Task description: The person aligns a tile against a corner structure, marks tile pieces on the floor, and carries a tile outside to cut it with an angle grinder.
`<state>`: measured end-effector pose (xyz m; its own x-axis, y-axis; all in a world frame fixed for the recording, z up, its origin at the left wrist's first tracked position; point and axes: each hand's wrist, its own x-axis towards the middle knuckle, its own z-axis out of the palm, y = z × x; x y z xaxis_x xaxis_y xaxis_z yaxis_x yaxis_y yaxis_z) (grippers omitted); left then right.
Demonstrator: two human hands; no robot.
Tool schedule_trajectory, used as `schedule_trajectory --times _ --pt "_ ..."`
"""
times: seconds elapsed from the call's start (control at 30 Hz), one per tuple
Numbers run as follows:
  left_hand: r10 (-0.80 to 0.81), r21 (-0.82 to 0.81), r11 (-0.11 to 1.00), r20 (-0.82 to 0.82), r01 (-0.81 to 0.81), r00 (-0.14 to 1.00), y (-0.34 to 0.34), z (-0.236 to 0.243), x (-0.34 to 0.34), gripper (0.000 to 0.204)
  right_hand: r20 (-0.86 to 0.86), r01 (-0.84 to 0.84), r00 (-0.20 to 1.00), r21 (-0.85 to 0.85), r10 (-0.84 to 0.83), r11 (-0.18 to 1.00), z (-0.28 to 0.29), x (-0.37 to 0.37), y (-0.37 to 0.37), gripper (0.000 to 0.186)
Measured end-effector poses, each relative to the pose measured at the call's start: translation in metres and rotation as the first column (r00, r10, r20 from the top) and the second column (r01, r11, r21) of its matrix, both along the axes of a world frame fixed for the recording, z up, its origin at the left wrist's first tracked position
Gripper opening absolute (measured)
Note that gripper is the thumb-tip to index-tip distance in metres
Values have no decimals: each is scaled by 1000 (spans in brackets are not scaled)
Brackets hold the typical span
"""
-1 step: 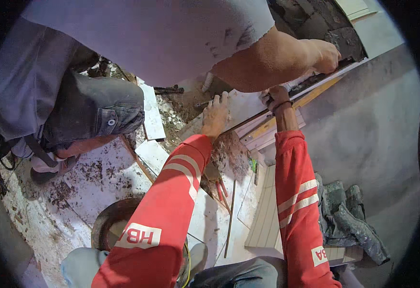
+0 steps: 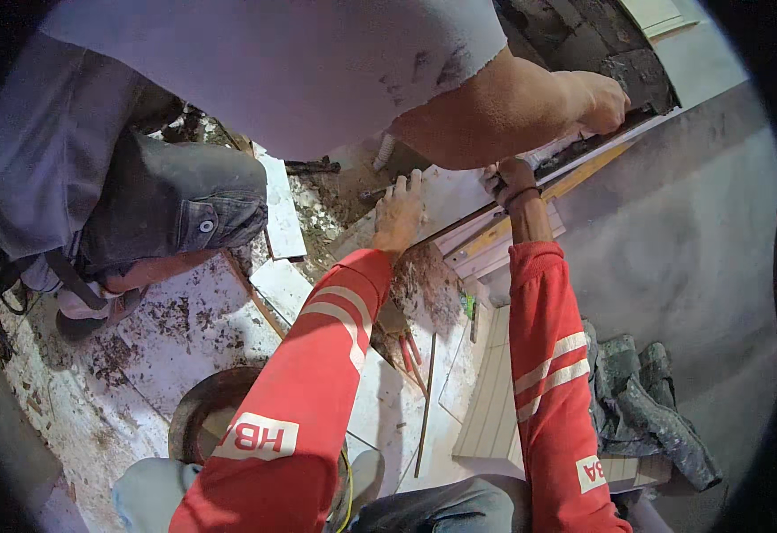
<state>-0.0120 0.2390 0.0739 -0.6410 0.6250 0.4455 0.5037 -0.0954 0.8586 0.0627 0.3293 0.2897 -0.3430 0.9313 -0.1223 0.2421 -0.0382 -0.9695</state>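
Observation:
My left hand (image 2: 399,213) lies with its fingers stretched out on a pale flat board or tile (image 2: 455,197); it holds nothing. Close to the wall, my right hand (image 2: 516,180) has its fingers curled at the far edge of that piece. Whatever those fingers grip is partly hidden behind a co-worker's forearm (image 2: 495,111). The co-worker leans in from above, and their closed hand (image 2: 607,104) rests by a long dark edge (image 2: 633,123) along the wall. A yellowish wooden strip (image 2: 584,175) runs beside my right wrist.
A dark round tub (image 2: 184,413) stands by my left sleeve. Red handles (image 2: 409,353) and a thin stick (image 2: 426,409) lie on the littered floor. Crumpled grey cloth (image 2: 641,391) sits beside cream grooved panels (image 2: 486,400) near the grey wall (image 2: 664,231). The co-worker's knee (image 2: 219,200) is at left.

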Motion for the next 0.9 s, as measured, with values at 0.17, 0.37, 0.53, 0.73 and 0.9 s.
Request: schedule_trajectory --times 0.17,0.37,0.53,0.73,0.9 --pt "-112 -119 987 -22 109 993 -3 16 -1 74 19 35 999 18 -35 999 8 3 -3 17" --pt "-52 -105 993 -64 46 997 -6 9 -5 75 58 75 995 23 -76 997 5 -7 -4 16" --pt "-130 -91 988 -14 128 991 -5 17 -4 76 69 16 998 -157 -5 987 21 6 22 11" --pt "0 17 1000 -108 2 994 2 5 4 75 370 -26 929 126 -23 992 41 -1 12 13" --pt "61 -88 993 -138 -74 989 9 1 -2 75 461 -36 882 270 -96 962 48 -16 4 22"
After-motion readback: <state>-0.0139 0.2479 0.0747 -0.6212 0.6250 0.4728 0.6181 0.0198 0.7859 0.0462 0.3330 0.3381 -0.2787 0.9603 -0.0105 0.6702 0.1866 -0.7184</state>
